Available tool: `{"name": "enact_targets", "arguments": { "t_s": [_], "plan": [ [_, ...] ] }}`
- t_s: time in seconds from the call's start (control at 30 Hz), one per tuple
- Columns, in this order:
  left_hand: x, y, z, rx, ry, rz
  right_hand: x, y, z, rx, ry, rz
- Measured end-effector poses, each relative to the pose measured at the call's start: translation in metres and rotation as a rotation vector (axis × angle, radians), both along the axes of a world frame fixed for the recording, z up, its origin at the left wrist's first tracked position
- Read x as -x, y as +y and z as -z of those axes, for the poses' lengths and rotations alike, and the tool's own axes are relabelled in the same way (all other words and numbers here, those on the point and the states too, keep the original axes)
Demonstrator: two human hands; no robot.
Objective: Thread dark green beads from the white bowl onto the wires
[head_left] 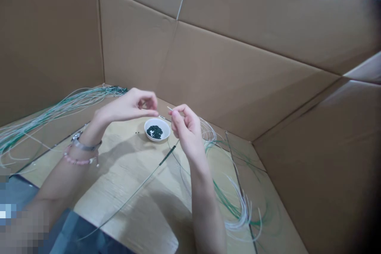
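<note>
My right hand (186, 129) pinches a thin pale wire (131, 199) close to its upper end, and the tip pokes out beyond the fingers. Below that hand, a row of small dark green bead-like pieces (167, 156) sits threaded on the wire, whose long tail runs down to the lower left. Just above and left of the bowl, my left hand (132, 105) has thumb and index fingertip together; anything between them is too small to make out. A small white bowl (164, 133) with a heap of loose dark green pieces (154, 131) stands under the hands.
Cardboard walls (223, 75) enclose the wooden board (131, 178) at the back and sides. White and green wires (68, 105) lie bundled at the left, and more coiled wires (238, 206) are at the right. A few tiny pieces (137, 132) lie left of the bowl.
</note>
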State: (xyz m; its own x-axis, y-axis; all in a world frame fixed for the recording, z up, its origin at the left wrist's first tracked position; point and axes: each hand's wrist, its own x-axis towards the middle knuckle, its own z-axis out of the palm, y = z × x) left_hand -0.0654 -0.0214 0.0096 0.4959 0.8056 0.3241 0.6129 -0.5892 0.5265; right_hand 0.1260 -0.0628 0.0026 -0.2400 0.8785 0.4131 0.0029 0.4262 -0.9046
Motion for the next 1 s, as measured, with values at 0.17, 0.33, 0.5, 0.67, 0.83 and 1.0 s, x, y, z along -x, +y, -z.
{"name": "enact_targets", "arguments": {
  "t_s": [0.17, 0.33, 0.5, 0.67, 0.83, 1.0],
  "plan": [
    [0.004, 0.049, 0.044, 0.458, 0.595, -0.177, -0.006, -0.006, -0.007, -0.090, 0.064, 0.070],
    [-0.010, 0.070, 0.079, 0.638, 0.722, -0.188, -0.007, -0.013, -0.012, -0.129, 0.097, 0.065],
    [-0.013, 0.077, 0.095, 0.671, 0.718, -0.169, -0.008, -0.012, -0.013, -0.143, 0.102, 0.093],
    [-0.014, 0.081, 0.110, 0.652, 0.661, -0.120, -0.009, -0.015, -0.014, -0.129, 0.079, 0.097],
    [-0.007, 0.079, 0.108, 0.582, 0.500, -0.076, -0.009, -0.019, -0.014, -0.132, 0.063, 0.058],
    [0.008, 0.058, 0.057, 0.288, 0.120, -0.012, -0.004, -0.031, -0.016, -0.278, -0.019, 0.215]
  ]
}}
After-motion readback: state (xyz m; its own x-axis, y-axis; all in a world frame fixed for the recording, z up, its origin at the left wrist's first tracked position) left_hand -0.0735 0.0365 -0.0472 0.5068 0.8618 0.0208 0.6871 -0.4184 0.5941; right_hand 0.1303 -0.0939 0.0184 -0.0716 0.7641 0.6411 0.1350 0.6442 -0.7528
